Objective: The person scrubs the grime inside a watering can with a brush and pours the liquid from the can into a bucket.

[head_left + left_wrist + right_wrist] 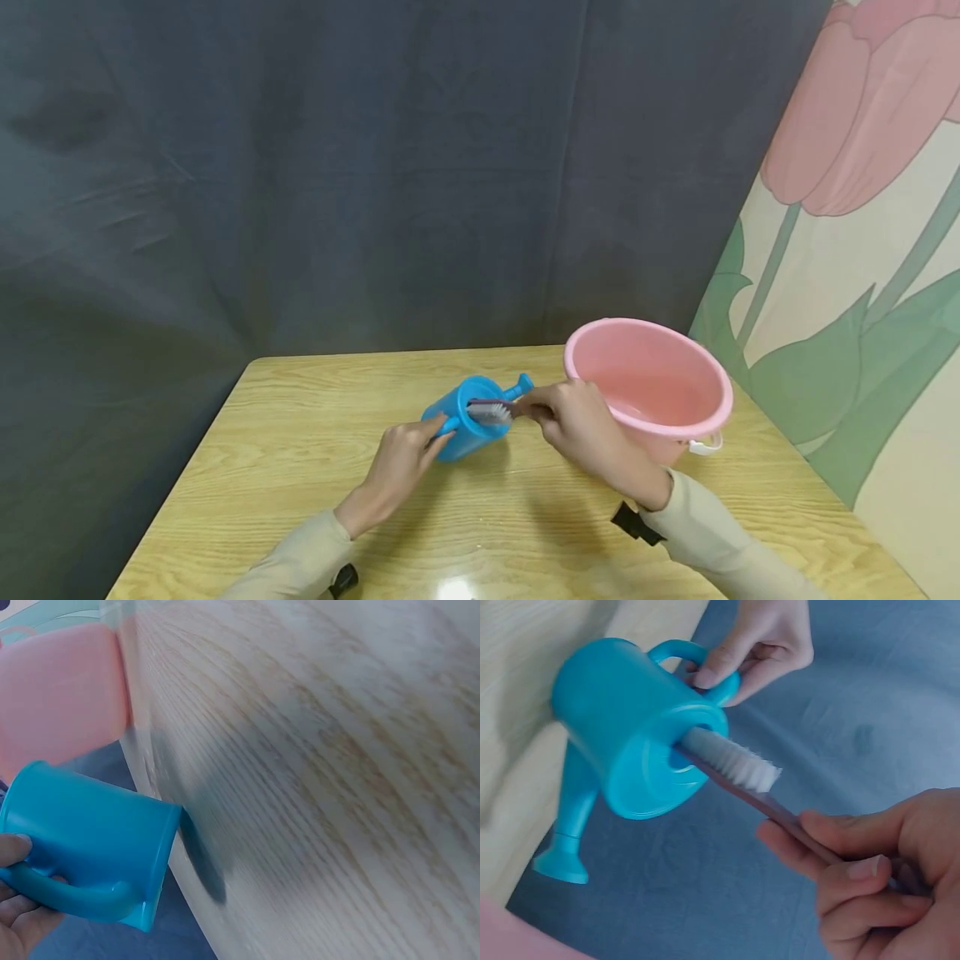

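Observation:
My left hand (401,462) grips the handle of a blue watering can (459,446), which is tilted with its open top toward the right. Thumb and fingers wrap that handle in the left wrist view, where the can (90,832) shows its side and base. My right hand (585,425) holds a brush (761,799) by its dark reddish handle. Its white bristles (739,761) are partly inside the can's mouth, and the front end of the brush is hidden in there. The can's spout (570,825) points away from the handle side.
Close behind my right hand stands a pink bucket (645,375) with a white handle grip (705,444). The wooden table (300,417) ends at a dark curtain (412,183). On the right is a wall (885,333) painted with tulips.

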Tool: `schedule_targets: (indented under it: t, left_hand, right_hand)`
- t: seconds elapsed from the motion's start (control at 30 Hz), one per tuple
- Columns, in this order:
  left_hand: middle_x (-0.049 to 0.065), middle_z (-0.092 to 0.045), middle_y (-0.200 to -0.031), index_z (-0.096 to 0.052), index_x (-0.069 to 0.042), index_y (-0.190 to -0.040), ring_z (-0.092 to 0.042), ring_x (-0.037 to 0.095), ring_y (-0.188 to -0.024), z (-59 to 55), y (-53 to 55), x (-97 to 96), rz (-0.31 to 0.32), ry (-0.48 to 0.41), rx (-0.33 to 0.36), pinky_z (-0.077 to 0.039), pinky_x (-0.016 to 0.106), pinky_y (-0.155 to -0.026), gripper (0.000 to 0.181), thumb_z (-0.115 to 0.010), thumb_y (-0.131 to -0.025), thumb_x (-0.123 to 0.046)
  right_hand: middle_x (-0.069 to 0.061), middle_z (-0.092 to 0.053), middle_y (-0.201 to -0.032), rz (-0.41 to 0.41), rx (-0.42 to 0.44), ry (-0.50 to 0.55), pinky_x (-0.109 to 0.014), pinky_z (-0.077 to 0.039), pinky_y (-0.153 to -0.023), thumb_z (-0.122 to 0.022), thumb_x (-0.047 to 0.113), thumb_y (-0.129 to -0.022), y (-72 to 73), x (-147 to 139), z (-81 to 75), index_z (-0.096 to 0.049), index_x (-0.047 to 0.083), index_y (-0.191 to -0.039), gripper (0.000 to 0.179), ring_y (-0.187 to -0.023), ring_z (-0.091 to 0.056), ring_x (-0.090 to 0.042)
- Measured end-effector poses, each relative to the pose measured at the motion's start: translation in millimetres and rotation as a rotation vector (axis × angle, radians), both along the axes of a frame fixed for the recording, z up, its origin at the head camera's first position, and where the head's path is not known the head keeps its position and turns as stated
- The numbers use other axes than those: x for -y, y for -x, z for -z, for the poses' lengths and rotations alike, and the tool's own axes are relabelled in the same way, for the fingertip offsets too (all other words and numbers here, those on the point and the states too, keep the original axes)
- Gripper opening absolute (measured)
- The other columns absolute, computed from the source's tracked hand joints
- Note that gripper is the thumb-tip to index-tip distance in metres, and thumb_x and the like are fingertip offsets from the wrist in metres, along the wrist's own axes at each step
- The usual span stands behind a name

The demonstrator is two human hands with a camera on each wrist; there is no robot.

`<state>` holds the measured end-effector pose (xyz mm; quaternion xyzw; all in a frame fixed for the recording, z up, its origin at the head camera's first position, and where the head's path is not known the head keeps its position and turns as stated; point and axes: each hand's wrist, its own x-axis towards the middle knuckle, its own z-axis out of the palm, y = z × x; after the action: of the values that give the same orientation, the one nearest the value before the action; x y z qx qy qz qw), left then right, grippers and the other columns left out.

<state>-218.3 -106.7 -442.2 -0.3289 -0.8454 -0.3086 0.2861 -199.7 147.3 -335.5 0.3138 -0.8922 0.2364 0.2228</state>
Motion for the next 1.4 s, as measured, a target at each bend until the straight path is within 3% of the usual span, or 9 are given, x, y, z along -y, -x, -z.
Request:
schedule_targets:
  t: [0.13,0.3,0.57,0.8,1.0,1.1,1.27,1.4]
  left_hand:
    - [0.014,-0.074,-0.093,-0.074,-0.001,-0.100,-0.072,0.017,-0.072,0.1,0.6,-1.0,0.007,-0.002,-0.031,-0.056,0.027,-0.059,0.014,-0.075,-0.086,-0.004]
    - [0.020,-0.072,-0.102,-0.075,0.002,-0.105,-0.073,0.026,-0.083,-0.2,0.4,-1.3,0.010,-0.031,-0.006,-0.059,0.034,-0.066,0.023,-0.078,-0.083,-0.002]
    - [0.020,-0.072,-0.102,-0.073,0.005,-0.109,-0.073,0.027,-0.084,-3.5,1.2,0.6,0.013,-0.045,0.035,-0.059,0.033,-0.066,0.027,-0.077,-0.084,-0.002]
    - [0.021,-0.072,-0.099,-0.072,0.010,-0.107,-0.073,0.028,-0.083,-2.3,2.1,3.0,0.004,-0.079,0.039,-0.059,0.037,-0.067,0.031,-0.080,-0.079,0.000]
    - [0.022,-0.072,-0.099,-0.071,0.011,-0.108,-0.072,0.029,-0.085,-2.5,2.1,2.5,0.005,-0.088,0.064,-0.059,0.038,-0.068,0.031,-0.079,-0.081,0.000]
    - [0.022,-0.072,-0.099,-0.071,0.011,-0.108,-0.072,0.029,-0.085,-2.0,1.8,2.0,0.008,-0.092,0.063,-0.059,0.038,-0.068,0.031,-0.080,-0.080,0.000]
    - [0.021,-0.072,-0.099,-0.071,0.010,-0.108,-0.073,0.027,-0.082,-0.3,1.3,1.6,0.004,-0.077,0.044,-0.058,0.033,-0.063,0.032,-0.080,-0.079,0.001]
    - [0.021,-0.072,-0.098,-0.073,0.007,-0.106,-0.067,0.013,-0.058,1.5,1.9,-0.3,0.019,-0.058,-0.009,-0.050,0.020,-0.051,0.029,-0.081,-0.079,0.000]
  right_hand:
    - [0.007,-0.070,-0.071,0.027,0.047,-0.018,-0.023,-0.038,-0.047,-0.072,-0.005,-0.082,-0.3,1,-7.6,-0.079,0.013,-0.080,0.019,-0.053,-0.045,-0.002]
    - [0.010,-0.067,-0.068,0.033,0.088,-0.016,-0.023,-0.034,-0.046,-0.071,-0.004,-0.082,1.0,1,-12.6,-0.079,0.013,-0.077,0.019,-0.051,-0.041,-0.002]
    - [0.008,-0.068,-0.067,0.041,0.091,-0.024,-0.024,-0.034,-0.046,-0.063,-0.009,-0.078,5.1,5,-14.2,-0.078,0.013,-0.074,0.027,-0.050,-0.041,-0.003]
    - [0.013,-0.054,-0.057,0.058,0.039,-0.064,-0.026,-0.032,-0.048,-0.063,-0.011,-0.076,4.4,11,-13.6,-0.073,0.018,-0.067,0.032,-0.053,-0.040,-0.005]
    - [0.010,-0.064,-0.064,0.061,0.040,-0.073,-0.025,-0.040,-0.048,-0.068,-0.007,-0.078,3.1,14,-16.5,-0.078,0.015,-0.073,0.024,-0.056,-0.050,-0.005]
    - [0.011,-0.059,-0.060,0.063,0.049,-0.071,-0.025,-0.037,-0.046,-0.067,-0.007,-0.077,1.9,15,-17.3,-0.076,0.015,-0.071,0.025,-0.054,-0.045,-0.005]
    - [0.010,-0.060,-0.062,0.046,0.069,-0.083,-0.025,-0.039,-0.047,-0.065,-0.007,-0.076,0.4,16,-19.2,-0.076,0.013,-0.071,0.023,-0.055,-0.046,-0.005]
    - [0.009,-0.068,-0.069,0.030,0.107,-0.096,-0.025,-0.043,-0.050,-0.070,-0.005,-0.076,1.8,13,-24.1,-0.077,0.012,-0.074,0.019,-0.058,-0.051,-0.005]
